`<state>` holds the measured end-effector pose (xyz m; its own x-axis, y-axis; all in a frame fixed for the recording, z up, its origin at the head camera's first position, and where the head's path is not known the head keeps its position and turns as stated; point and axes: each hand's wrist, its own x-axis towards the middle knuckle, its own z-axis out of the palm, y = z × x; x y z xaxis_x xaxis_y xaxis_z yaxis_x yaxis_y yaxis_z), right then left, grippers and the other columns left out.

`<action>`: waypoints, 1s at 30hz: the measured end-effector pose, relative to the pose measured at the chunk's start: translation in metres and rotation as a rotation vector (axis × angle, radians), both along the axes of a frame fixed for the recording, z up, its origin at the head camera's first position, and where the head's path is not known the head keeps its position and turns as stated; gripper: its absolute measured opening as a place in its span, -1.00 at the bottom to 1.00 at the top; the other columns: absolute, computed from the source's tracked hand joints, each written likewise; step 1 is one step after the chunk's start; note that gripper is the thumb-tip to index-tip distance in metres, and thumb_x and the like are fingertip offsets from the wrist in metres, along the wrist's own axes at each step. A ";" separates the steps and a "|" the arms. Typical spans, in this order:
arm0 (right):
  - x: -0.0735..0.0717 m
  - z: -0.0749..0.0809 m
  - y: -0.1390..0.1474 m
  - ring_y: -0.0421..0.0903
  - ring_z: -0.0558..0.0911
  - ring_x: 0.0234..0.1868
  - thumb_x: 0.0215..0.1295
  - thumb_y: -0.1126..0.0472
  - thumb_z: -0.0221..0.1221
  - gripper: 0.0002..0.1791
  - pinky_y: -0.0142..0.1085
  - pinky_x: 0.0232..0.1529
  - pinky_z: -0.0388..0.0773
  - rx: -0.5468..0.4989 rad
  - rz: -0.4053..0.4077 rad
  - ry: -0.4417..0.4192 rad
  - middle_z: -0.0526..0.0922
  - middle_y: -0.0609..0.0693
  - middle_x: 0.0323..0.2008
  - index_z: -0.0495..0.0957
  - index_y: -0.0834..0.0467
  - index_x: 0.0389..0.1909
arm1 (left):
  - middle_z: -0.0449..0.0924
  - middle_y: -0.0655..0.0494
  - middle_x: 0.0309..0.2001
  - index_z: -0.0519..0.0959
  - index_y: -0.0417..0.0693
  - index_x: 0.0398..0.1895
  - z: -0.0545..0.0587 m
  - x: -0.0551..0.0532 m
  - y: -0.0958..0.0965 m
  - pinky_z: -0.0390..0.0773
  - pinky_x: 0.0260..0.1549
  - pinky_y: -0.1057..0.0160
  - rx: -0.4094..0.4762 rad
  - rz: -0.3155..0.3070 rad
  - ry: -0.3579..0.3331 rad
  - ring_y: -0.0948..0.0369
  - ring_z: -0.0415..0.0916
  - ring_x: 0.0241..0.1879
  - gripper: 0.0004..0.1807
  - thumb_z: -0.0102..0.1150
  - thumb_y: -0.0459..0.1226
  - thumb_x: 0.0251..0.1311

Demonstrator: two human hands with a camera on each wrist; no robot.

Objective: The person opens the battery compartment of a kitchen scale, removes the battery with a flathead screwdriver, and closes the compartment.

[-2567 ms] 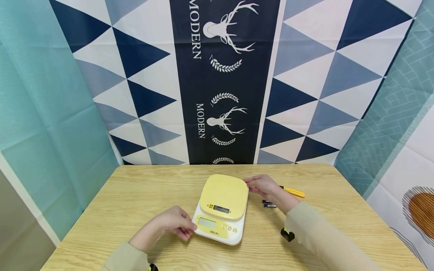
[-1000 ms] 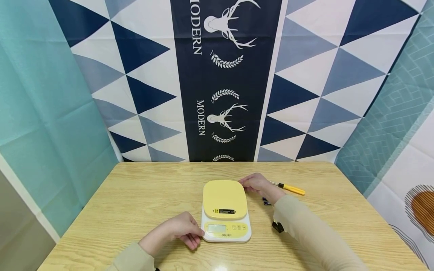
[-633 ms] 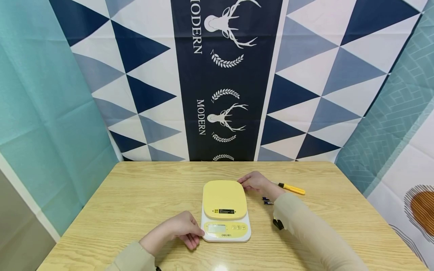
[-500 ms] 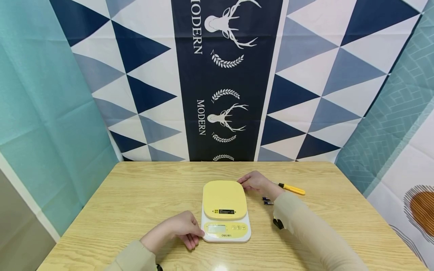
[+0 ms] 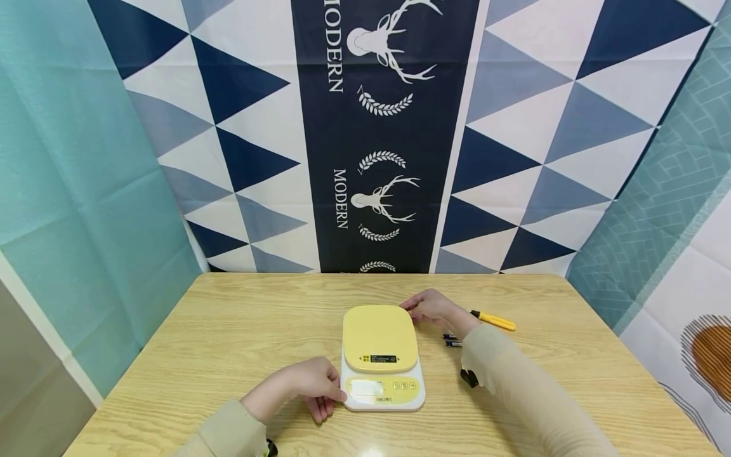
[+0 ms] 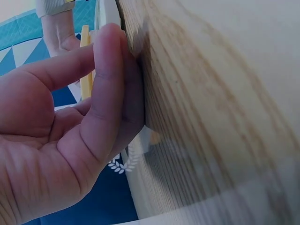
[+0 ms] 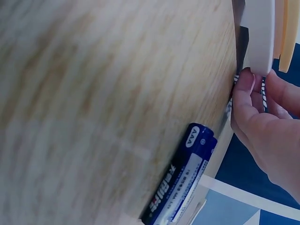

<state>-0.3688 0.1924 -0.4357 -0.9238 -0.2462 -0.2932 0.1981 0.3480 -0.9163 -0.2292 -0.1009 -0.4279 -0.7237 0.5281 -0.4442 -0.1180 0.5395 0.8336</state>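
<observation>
A kitchen scale (image 5: 379, 336), with a yellow platform over a white base, sits near the middle of the table, its display and buttons facing the person. At its front left corner, my left hand (image 5: 314, 384) pinches the white base, thumb on the edge and fingers curled. My right hand (image 5: 434, 306) grips the back right corner. The right wrist view shows its thumb and fingers at the white base (image 7: 260, 37), with a dark gap between base and tabletop. The display (image 5: 365, 388) looks bright and washed out.
To the right of the scale lie AAA batteries (image 7: 180, 173) with dark blue wrappers, partly hidden by the right forearm in the head view. A screwdriver's yellow handle (image 5: 495, 320) is beyond them. A patterned curtain (image 5: 257, 158) hangs behind the wooden table (image 5: 257, 304).
The scale was angled 2.6 s ago and has been turned square to the person, both hands moving with it. Since then it has stayed nearly still; its display now looks brighter.
</observation>
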 end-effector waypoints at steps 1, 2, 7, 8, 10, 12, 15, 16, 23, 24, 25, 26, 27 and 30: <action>0.000 0.000 0.000 -0.21 0.60 -0.41 0.17 0.60 0.02 -0.68 -0.36 -0.30 0.64 0.001 -0.004 -0.002 0.67 0.10 -0.25 0.52 0.49 -0.04 | 0.50 0.03 -0.72 0.48 -0.26 -0.65 0.000 0.000 0.000 0.60 -0.73 0.30 -0.003 -0.001 0.001 0.26 0.46 -0.77 -0.74 0.20 -0.36 0.16; 0.001 0.000 -0.001 -0.21 0.60 -0.40 0.16 0.61 0.02 -0.67 -0.36 -0.30 0.64 0.005 -0.003 0.001 0.67 0.11 -0.24 0.52 0.49 -0.03 | 0.50 0.03 -0.72 0.48 -0.26 -0.65 0.000 0.000 0.000 0.60 -0.72 0.30 -0.007 -0.001 0.003 0.26 0.46 -0.77 -0.74 0.20 -0.36 0.16; 0.002 -0.002 -0.003 -0.21 0.60 -0.43 0.13 0.61 0.07 -0.70 -0.36 -0.32 0.64 0.050 -0.018 0.035 0.68 0.16 -0.25 0.55 0.48 -0.10 | 0.50 0.04 -0.72 0.50 -0.26 -0.64 -0.001 0.000 0.000 0.61 -0.71 0.31 -0.009 0.010 0.010 0.27 0.47 -0.77 -0.76 0.20 -0.37 0.16; 0.003 -0.002 -0.003 -0.21 0.60 -0.44 0.13 0.61 0.07 -0.71 -0.36 -0.33 0.64 0.059 -0.017 0.043 0.68 0.17 -0.25 0.55 0.49 -0.10 | 0.51 0.04 -0.72 0.50 -0.27 -0.64 -0.002 0.000 0.000 0.61 -0.71 0.31 -0.005 0.013 0.012 0.27 0.47 -0.77 -0.76 0.21 -0.38 0.16; 0.003 -0.002 -0.003 -0.21 0.60 -0.45 0.13 0.60 0.08 -0.73 -0.34 -0.33 0.65 0.068 -0.019 0.051 0.68 0.19 -0.25 0.56 0.50 -0.12 | 0.51 0.05 -0.73 0.51 -0.27 -0.64 -0.003 0.001 0.000 0.62 -0.70 0.30 0.002 0.023 0.016 0.28 0.47 -0.77 -0.77 0.21 -0.38 0.15; 0.004 0.000 -0.004 -0.21 0.60 -0.45 0.14 0.60 0.08 -0.73 -0.32 -0.31 0.66 0.069 -0.024 0.049 0.68 0.20 -0.24 0.56 0.50 -0.12 | 0.50 0.05 -0.73 0.51 -0.27 -0.65 -0.003 0.001 -0.001 0.61 -0.71 0.31 0.012 0.034 0.017 0.28 0.47 -0.78 -0.76 0.22 -0.38 0.14; 0.005 0.001 -0.004 -0.20 0.60 -0.45 0.14 0.61 0.09 -0.73 -0.30 -0.30 0.67 0.069 -0.024 0.050 0.67 0.22 -0.22 0.55 0.51 -0.11 | 0.51 0.05 -0.74 0.52 -0.27 -0.66 -0.004 0.001 0.000 0.61 -0.71 0.30 0.017 0.052 0.018 0.28 0.46 -0.78 -0.76 0.23 -0.38 0.13; 0.005 0.001 -0.004 -0.20 0.60 -0.45 0.13 0.61 0.09 -0.73 -0.29 -0.29 0.67 0.074 -0.027 0.051 0.67 0.22 -0.22 0.56 0.50 -0.12 | 0.51 0.05 -0.74 0.52 -0.27 -0.66 -0.004 0.001 0.000 0.61 -0.71 0.30 0.019 0.058 0.017 0.28 0.46 -0.78 -0.76 0.24 -0.38 0.12; 0.009 0.006 -0.001 -0.17 0.63 -0.38 0.14 0.59 0.10 -0.72 -0.26 -0.22 0.67 0.070 -0.020 0.030 0.68 0.18 -0.24 0.56 0.47 -0.10 | 0.51 0.05 -0.72 0.54 -0.28 -0.64 -0.004 0.002 -0.003 0.61 -0.70 0.31 0.030 0.061 0.017 0.28 0.47 -0.77 -0.78 0.25 -0.37 0.11; 0.010 0.008 0.000 -0.17 0.64 -0.38 0.15 0.60 0.09 -0.71 -0.25 -0.20 0.67 0.054 -0.012 0.024 0.68 0.18 -0.24 0.54 0.49 -0.07 | 0.51 0.05 -0.72 0.54 -0.28 -0.63 -0.003 0.001 -0.003 0.61 -0.70 0.31 0.034 0.059 0.019 0.28 0.47 -0.77 -0.78 0.25 -0.37 0.11; 0.011 0.010 0.001 -0.17 0.64 -0.36 0.16 0.60 0.08 -0.69 -0.23 -0.16 0.66 0.038 0.004 0.023 0.68 0.20 -0.24 0.50 0.52 -0.04 | 0.51 0.05 -0.72 0.54 -0.29 -0.62 -0.002 0.001 -0.004 0.61 -0.70 0.31 0.040 0.058 0.020 0.27 0.47 -0.77 -0.79 0.25 -0.37 0.11; 0.011 0.012 0.003 -0.16 0.64 -0.35 0.17 0.60 0.07 -0.68 -0.21 -0.13 0.66 0.018 0.010 0.016 0.68 0.21 -0.24 0.48 0.54 -0.02 | 0.51 0.05 -0.71 0.55 -0.30 -0.61 -0.001 0.000 -0.004 0.62 -0.69 0.31 0.042 0.056 0.021 0.27 0.47 -0.76 -0.80 0.25 -0.37 0.11; 0.012 0.014 0.005 -0.16 0.65 -0.33 0.18 0.59 0.06 -0.67 -0.19 -0.09 0.65 0.002 0.016 0.013 0.68 0.22 -0.24 0.45 0.56 0.00 | 0.51 0.05 -0.71 0.55 -0.30 -0.60 0.001 -0.001 -0.005 0.62 -0.68 0.30 0.043 0.053 0.025 0.27 0.47 -0.75 -0.80 0.25 -0.37 0.11; 0.014 0.021 0.012 -0.12 0.66 -0.26 0.23 0.57 0.03 -0.64 -0.10 0.02 0.59 -0.033 0.040 0.007 0.66 0.27 -0.21 0.38 0.60 0.06 | 0.53 0.04 -0.69 0.55 -0.31 -0.57 0.006 -0.004 -0.006 0.64 -0.66 0.28 0.048 0.053 0.041 0.26 0.48 -0.74 -0.82 0.24 -0.37 0.10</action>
